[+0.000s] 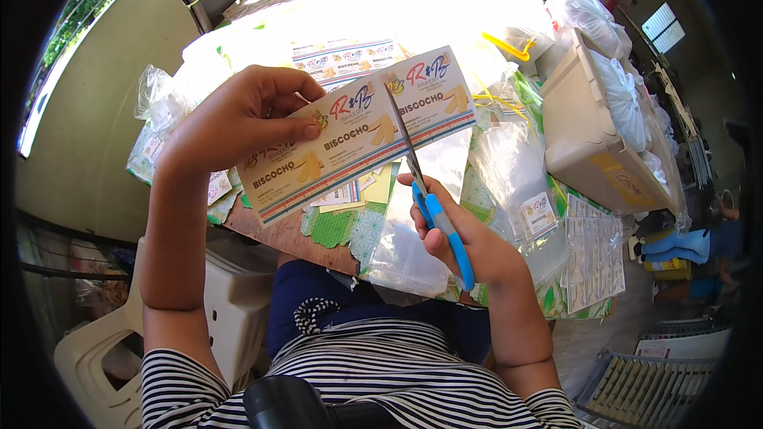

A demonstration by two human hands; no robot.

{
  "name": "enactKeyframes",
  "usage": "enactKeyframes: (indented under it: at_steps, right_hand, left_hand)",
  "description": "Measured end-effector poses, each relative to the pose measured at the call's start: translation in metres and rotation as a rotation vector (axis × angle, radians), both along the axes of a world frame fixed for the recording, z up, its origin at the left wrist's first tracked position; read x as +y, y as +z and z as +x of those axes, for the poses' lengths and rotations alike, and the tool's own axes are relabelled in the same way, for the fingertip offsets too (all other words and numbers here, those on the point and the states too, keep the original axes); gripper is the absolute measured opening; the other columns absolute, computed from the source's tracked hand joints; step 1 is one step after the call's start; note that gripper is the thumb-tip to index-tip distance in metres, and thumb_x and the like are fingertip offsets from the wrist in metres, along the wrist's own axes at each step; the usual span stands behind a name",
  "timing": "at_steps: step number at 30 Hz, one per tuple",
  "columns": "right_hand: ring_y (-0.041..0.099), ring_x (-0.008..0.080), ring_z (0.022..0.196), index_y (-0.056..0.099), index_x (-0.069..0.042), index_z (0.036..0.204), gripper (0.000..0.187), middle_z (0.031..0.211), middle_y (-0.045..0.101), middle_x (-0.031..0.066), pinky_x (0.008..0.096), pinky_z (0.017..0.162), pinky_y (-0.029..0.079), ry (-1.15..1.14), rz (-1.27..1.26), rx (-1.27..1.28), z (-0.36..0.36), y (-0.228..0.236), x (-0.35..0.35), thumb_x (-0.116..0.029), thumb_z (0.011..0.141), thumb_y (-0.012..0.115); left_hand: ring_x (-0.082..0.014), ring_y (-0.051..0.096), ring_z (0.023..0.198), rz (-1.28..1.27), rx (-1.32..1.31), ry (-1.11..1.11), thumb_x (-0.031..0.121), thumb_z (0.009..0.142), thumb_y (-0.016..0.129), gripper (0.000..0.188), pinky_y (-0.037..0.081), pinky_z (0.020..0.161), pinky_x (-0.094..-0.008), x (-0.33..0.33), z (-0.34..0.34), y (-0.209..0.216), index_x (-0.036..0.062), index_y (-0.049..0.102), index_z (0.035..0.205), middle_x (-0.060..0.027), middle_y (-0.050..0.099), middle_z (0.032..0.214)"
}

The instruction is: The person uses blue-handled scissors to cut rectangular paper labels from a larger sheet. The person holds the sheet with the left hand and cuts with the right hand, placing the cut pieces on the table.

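Observation:
My left hand (246, 115) pinches a strip of printed labels (350, 123) between thumb and fingers, holding it tilted above the table. The strip is white with tan biscuit pictures and a red and blue band along its lower edge. In my right hand (477, 238) is a pair of scissors (439, 218) with blue handles. Their blades meet the strip at the line between the two rightmost labels. Behind the strip lies an uncut label sheet (342, 59). Small cut labels (348, 194) and paper scraps rest on the table below it.
Clear plastic bags (417, 226) spread over the table's near edge. To the right are a bagged label (539, 214), more printed sheets (594, 258) and a beige bin (576, 119) of filled plastic bags. A white plastic chair (99, 349) stands at the left. People are in the far right background.

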State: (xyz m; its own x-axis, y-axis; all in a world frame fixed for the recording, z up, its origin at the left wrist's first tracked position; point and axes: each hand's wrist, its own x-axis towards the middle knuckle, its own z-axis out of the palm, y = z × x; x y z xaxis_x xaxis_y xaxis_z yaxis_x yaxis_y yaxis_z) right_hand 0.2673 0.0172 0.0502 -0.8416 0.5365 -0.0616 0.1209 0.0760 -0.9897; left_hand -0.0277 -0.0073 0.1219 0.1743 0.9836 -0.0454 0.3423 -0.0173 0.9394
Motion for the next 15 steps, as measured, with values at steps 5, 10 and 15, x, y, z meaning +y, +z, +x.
enactKeyframes:
  at_steps: [5,10,15]
  right_hand:
    - [0.038,0.0076,0.078,0.025,0.0,0.144,0.08,0.087,0.04,-0.0002,0.0195,0.072,0.034,0.005,-0.019,-0.018,0.0016,0.0014,0.0013,-0.049,0.09,0.058]
    - [0.037,0.0051,0.073,0.031,-0.002,0.141,0.08,0.084,0.04,-0.0016,0.0169,0.064,0.033,-0.045,-0.08,-0.021,-0.0013,0.0007,0.0008,-0.051,0.086,0.063]
    - [0.037,0.0035,0.067,0.039,-0.003,0.136,0.073,0.078,0.041,-0.0029,0.0162,0.058,0.032,-0.084,-0.043,-0.102,-0.0019,0.0004,0.0026,-0.049,0.085,0.065]
  left_hand:
    - [-0.005,0.063,0.075,-0.007,-0.014,-0.017,0.005,0.085,0.067,0.026,0.052,0.067,-0.0206,-0.0003,-0.0009,0.0001,-0.006,0.059,0.106,-0.0098,0.071,0.09]
    - [-0.0054,0.062,0.075,-0.002,-0.026,-0.03,0.006,0.085,0.068,0.027,0.052,0.068,-0.0209,0.0,-0.0034,0.0012,-0.0068,0.059,0.106,-0.0096,0.07,0.09]
    - [-0.0054,0.062,0.075,-0.017,-0.024,-0.016,0.007,0.085,0.068,0.028,0.052,0.068,-0.021,0.0013,-0.0052,0.0011,-0.0068,0.06,0.107,-0.0091,0.07,0.09]
